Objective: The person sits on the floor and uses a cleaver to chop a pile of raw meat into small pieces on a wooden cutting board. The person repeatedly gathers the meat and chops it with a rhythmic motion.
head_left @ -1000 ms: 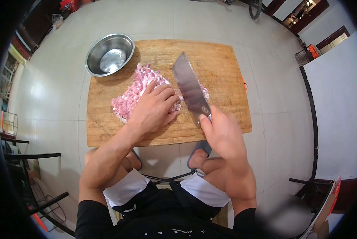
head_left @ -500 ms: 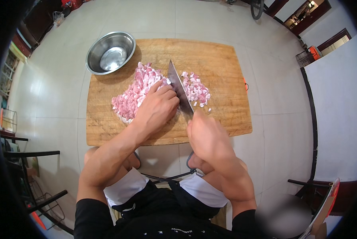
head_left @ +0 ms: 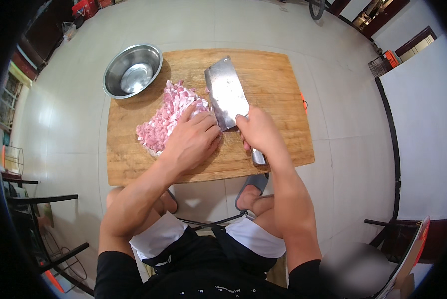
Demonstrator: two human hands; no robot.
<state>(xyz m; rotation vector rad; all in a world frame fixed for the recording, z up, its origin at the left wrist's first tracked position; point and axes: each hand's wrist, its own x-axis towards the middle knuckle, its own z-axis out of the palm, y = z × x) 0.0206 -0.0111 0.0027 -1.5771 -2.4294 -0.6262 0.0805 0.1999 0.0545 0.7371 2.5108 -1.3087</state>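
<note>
Hands (head_left: 194,139) are bare, top (head_left: 183,285) black, shorts (head_left: 158,240) black and white, slippers (head_left: 257,181) grey.

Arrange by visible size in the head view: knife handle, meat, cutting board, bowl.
1. Cutting board
2. Bowl and meat: too alike to rank; left hand partly covers meat
3. Knife handle, visible part

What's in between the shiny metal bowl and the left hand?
In the head view, diced raw meat lies between the metal bowl and the left hand, with a strip of bare wooden cutting board next to the bowl.
</note>
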